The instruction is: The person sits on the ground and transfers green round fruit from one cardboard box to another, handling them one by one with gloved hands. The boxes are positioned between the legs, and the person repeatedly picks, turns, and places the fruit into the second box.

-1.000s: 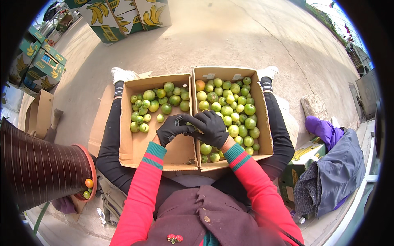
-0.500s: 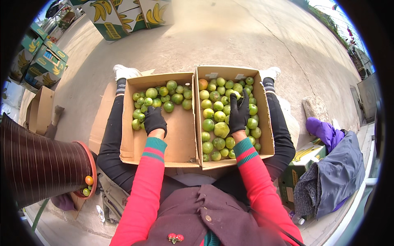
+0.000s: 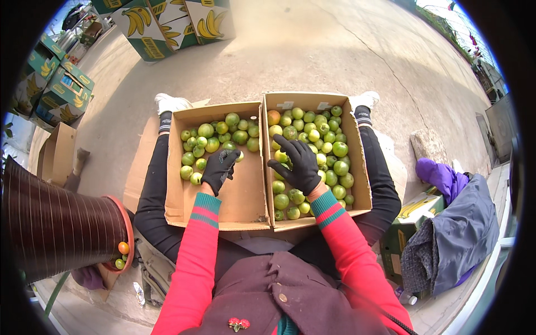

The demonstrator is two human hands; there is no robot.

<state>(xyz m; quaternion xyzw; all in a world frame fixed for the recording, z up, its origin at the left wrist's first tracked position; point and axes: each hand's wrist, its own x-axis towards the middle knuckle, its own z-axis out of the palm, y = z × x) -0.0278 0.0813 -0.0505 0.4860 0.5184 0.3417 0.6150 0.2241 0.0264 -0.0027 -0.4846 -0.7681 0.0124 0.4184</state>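
Bearing banana pictures (image 3: 210,25), perhaps blurred lettering, cartons (image 3: 174,33) beyond green tomatoes (image 3: 339,149)

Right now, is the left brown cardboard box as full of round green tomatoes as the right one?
No, the left box shows bare cardboard across its near part, while tomatoes crowd the right box.

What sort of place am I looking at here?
Probably a produce-handling area, though I can't tell exactly what kind. Two open cardboard boxes hold what look like green tomatoes, cartons printed with bananas stand nearby, and the floor looks like bare concrete.
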